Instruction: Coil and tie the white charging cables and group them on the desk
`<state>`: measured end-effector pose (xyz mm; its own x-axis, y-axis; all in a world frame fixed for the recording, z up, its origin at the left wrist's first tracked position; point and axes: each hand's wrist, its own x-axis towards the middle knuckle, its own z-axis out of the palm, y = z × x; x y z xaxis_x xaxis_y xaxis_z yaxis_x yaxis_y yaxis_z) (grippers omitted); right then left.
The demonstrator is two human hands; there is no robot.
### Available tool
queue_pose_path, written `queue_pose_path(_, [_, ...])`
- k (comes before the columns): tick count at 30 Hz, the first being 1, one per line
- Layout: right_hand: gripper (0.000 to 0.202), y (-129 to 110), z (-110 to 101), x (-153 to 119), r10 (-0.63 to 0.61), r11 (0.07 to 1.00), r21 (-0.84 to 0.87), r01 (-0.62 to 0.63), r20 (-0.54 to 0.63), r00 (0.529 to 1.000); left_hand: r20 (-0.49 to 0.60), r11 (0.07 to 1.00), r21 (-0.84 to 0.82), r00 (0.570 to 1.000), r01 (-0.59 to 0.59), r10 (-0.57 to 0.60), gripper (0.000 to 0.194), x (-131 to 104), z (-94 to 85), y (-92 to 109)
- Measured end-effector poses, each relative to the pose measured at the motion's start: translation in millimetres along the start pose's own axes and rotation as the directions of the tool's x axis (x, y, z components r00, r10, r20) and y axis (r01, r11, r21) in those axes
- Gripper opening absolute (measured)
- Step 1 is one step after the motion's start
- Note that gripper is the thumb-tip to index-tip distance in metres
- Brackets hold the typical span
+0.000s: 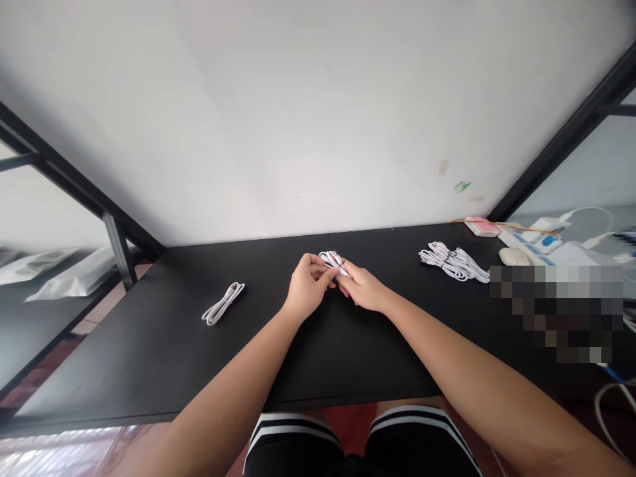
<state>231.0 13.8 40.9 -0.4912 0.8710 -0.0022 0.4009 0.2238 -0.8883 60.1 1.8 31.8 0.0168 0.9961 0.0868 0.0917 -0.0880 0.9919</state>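
Observation:
A coiled white cable (328, 256) with a dark tie round it is held between my two hands above the middle of the black table. My left hand (309, 285) pinches it from the left, fingers bent and closed on it. From the right, my right hand (360, 285) grips the tied part with thumb and fingers. Another folded white cable (223, 304) lies on the table to the left. To the right lies a pile of bundled white cables (453, 262). My fingers partly hide the held coil.
The black table (163, 358) meets a white wall behind. At the right are a white mouse (515, 257), a power strip (527, 242) with plugs, a pink-and-white box (481, 227) and a pixelated area. Black metal frames stand at both sides.

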Motion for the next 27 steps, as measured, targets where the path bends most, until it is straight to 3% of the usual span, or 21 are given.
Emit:
queue_pose_path(6, [0.05,3.1,-0.3,1.1,-0.054,0.993,-0.106,0.051,-0.024,0.998,-0.045,0.995,-0.067,0.996,0.073,-0.077,0.065,0.9,2.0,-1.0])
queue_pose_path(11, [0.049,3.2,-0.7,-0.3,-0.075,0.989,-0.126,0.071,-0.022,0.997,0.137,0.996,-0.056,0.989,0.071,-0.063,0.036,0.5,-0.4,-1.1])
queue_pose_path(16, [0.047,-0.2,-1.9,-2.3,-0.091,0.982,-0.169,0.087,-0.017,0.996,0.2,0.996,-0.066,0.979,0.059,-0.045,0.037,0.6,-1.1,-3.8])
queue_pose_path(22, [0.036,1.2,-1.8,-2.3,-0.092,0.977,-0.194,0.087,-0.019,0.996,0.221,0.999,0.024,0.974,0.042,-0.046,0.039,-3.0,1.5,-1.1])
queue_pose_path(27, [0.028,3.8,0.1,-1.6,-0.102,0.978,-0.187,0.095,-0.027,0.994,0.231,1.0,-0.004,0.973,0.018,-0.016,0.039,-4.1,3.6,-0.4])
